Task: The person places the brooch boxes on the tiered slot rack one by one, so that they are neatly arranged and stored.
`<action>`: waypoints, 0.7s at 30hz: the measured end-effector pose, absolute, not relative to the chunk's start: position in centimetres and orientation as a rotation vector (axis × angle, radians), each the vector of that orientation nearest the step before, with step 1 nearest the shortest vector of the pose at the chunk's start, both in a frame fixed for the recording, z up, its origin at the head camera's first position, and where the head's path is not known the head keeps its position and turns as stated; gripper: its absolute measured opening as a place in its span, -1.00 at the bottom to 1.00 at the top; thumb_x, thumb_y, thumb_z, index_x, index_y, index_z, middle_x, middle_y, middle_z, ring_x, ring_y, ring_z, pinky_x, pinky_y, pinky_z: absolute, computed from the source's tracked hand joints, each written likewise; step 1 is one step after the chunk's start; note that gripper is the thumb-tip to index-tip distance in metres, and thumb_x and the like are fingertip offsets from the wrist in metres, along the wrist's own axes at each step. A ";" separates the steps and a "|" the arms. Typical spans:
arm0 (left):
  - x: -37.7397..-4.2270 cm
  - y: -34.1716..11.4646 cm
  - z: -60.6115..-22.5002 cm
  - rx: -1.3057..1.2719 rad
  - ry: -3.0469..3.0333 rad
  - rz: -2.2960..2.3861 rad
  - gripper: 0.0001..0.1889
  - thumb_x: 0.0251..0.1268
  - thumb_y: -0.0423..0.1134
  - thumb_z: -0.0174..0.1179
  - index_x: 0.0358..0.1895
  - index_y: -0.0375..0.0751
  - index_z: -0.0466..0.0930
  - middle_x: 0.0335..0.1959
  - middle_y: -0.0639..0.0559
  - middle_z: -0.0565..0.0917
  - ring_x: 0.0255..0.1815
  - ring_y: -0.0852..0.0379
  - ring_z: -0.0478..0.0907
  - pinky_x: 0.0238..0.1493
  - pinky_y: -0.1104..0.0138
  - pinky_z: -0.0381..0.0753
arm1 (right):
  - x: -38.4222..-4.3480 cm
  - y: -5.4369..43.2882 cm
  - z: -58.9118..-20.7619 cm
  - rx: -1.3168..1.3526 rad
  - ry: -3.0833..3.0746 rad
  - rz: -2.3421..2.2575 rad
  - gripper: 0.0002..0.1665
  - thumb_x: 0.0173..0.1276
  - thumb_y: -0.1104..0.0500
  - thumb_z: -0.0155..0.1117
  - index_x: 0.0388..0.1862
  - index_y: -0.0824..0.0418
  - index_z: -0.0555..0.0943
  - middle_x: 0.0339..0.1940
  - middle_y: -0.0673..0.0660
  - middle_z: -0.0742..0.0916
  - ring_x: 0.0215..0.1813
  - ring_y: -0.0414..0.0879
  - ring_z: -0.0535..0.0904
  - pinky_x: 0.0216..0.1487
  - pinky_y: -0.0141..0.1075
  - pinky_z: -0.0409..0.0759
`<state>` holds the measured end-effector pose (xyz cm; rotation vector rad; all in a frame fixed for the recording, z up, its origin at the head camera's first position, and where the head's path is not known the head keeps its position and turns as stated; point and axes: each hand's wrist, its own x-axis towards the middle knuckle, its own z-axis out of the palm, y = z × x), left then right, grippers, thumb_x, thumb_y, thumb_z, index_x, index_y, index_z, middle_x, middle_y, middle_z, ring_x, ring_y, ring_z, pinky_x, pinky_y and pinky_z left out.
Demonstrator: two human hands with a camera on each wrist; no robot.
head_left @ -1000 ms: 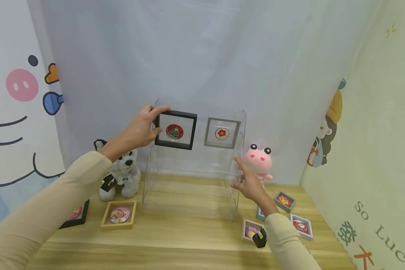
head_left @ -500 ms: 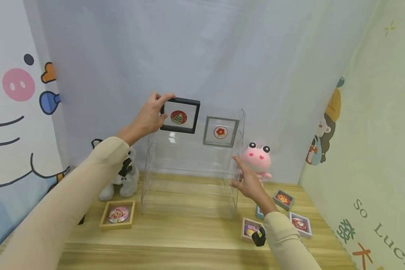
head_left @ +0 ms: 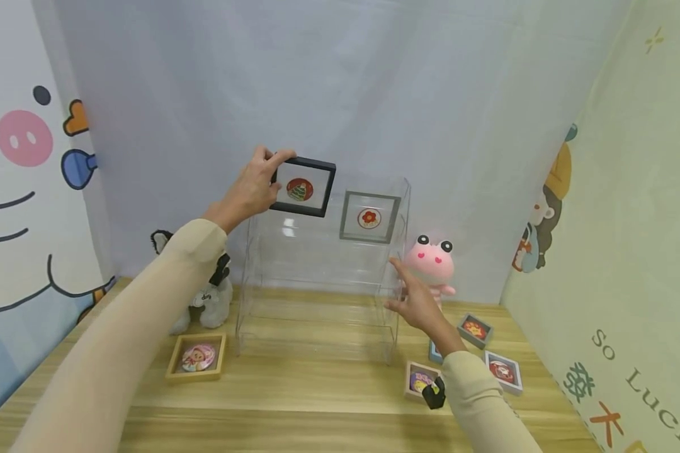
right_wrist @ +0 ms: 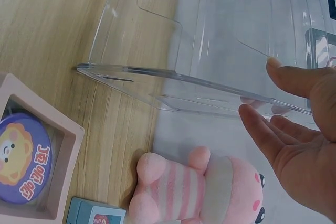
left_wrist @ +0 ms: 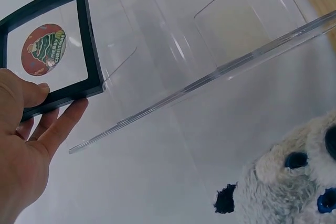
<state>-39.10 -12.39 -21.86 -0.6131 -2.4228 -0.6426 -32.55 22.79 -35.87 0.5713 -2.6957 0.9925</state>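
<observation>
My left hand [head_left: 255, 182] pinches a black square picture frame [left_wrist: 86, 40] by its side, thumb on the front and fingers behind. A red round Christmas-tree badge [head_left: 300, 189] shows inside it. The frame is tilted at the upper left of a clear acrylic tiered stand [head_left: 317, 251]. To its right, a grey frame [head_left: 369, 218] with a red flower leans on the stand's upper tier. My right hand [head_left: 416, 302] straddles the stand's right side panel. Its fingers [right_wrist: 262, 135] lie nearly straight along the outer face; the thumb is inside, apparently apart from the panel.
A grey plush dog [head_left: 212, 305] sits left of the stand, a pink plush toy [head_left: 429, 261] right. On the wooden table lie a yellow frame [head_left: 196, 357], a pinkish frame [right_wrist: 63, 145], a blue frame [right_wrist: 84, 211], a dark grey frame [head_left: 476, 331] and a white frame [head_left: 503, 371].
My left hand has lifted the black frame up and slightly right, from the stand's upper tier to above it. The right hand has stayed at the side panel.
</observation>
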 end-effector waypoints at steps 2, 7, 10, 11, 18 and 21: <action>-39.3 -12.3 -22.0 -0.606 -2.430 -0.642 -0.36 0.37 -0.55 0.11 0.46 -0.03 0.28 0.03 -0.31 0.31 -0.33 -0.13 0.37 -0.32 0.10 0.40 | -32.6 22.8 -35.9 0.571 -2.699 0.991 0.08 0.17 0.37 0.47 0.60 0.12 0.14 0.51 0.41 0.36 0.12 0.39 0.63 -0.04 0.06 0.69; -39.8 -12.3 -22.6 -0.614 -2.437 -0.638 -0.38 0.36 -0.55 0.12 0.44 -0.04 0.29 0.00 -0.31 0.31 -0.36 -0.13 0.38 -0.35 0.11 0.39 | -32.6 22.9 -35.9 0.563 -2.714 0.992 0.07 0.19 0.37 0.46 0.61 0.11 0.13 0.52 0.40 0.34 0.13 0.39 0.62 -0.04 0.05 0.69; -40.0 -12.4 -23.0 -0.617 -2.447 -0.632 -0.37 0.35 -0.56 0.12 0.43 -0.04 0.29 -0.01 -0.31 0.31 -0.37 -0.13 0.38 -0.37 0.11 0.40 | -32.5 22.8 -35.8 0.561 -2.718 0.996 0.07 0.19 0.37 0.46 0.61 0.11 0.13 0.52 0.40 0.34 0.13 0.39 0.62 -0.06 0.05 0.69; -40.0 -12.4 -23.0 -0.616 -2.453 -0.632 -0.37 0.35 -0.56 0.12 0.43 -0.04 0.29 -0.01 -0.31 0.31 -0.37 -0.13 0.37 -0.38 0.12 0.39 | -32.5 22.8 -35.8 0.562 -2.720 0.997 0.07 0.20 0.37 0.46 0.61 0.11 0.13 0.52 0.40 0.34 0.13 0.40 0.62 -0.05 0.05 0.69; -40.1 -12.3 -23.2 -0.586 -2.536 -0.610 -0.36 0.36 -0.54 0.10 0.46 -0.03 0.27 0.02 -0.30 0.31 -0.44 -0.09 0.33 -0.41 0.15 0.37 | -32.5 22.9 -35.7 0.563 -2.725 0.992 0.07 0.20 0.37 0.46 0.61 0.10 0.13 0.53 0.40 0.33 0.17 0.43 0.59 0.00 0.10 0.67; -40.0 -12.1 -23.3 -0.568 -2.578 -0.611 -0.36 0.36 -0.55 0.06 0.47 -0.04 0.25 0.01 -0.29 0.30 -0.45 -0.06 0.30 -0.41 0.16 0.36 | -32.6 22.9 -35.7 0.561 -2.732 0.996 0.08 0.20 0.37 0.46 0.61 0.09 0.12 0.54 0.39 0.31 0.19 0.44 0.58 0.01 0.10 0.67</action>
